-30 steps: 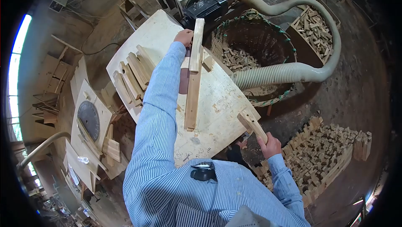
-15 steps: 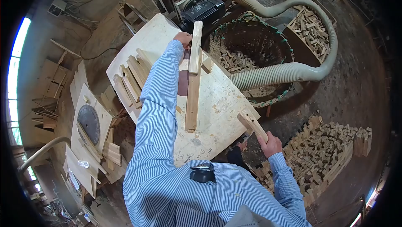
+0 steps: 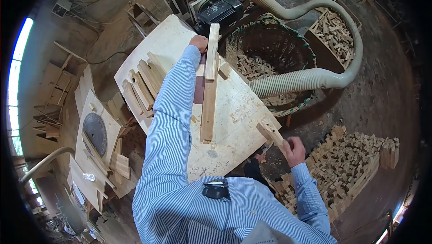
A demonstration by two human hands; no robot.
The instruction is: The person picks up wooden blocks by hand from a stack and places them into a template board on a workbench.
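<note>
My left hand (image 3: 198,44) is closed at the far part of the pale worktable (image 3: 238,122), beside an upright wooden guide strip (image 3: 211,55). What its fingers hold, if anything, is hidden. Along the tabletop below the guide runs a longer brown wooden strip (image 3: 208,113). My right hand (image 3: 294,151) is closed at the near end of a short wooden piece (image 3: 271,132), which has a dark hole and lies out over the table's right corner. Several shaped wooden pieces (image 3: 143,84) lie left of my left forearm.
Right of the table stands a wicker basket (image 3: 310,50) with offcuts, crossed by a ribbed hose (image 3: 292,82). A motor (image 3: 220,11) sits behind. Stacked wooden blocks (image 3: 342,172) cover the floor at right. A circular saw blade (image 3: 95,131) shows on another table at left.
My right hand has shifted slightly up and right, and more of the wooden piece's near end now shows. My left hand stays by the guide, its fingers more tucked in.
</note>
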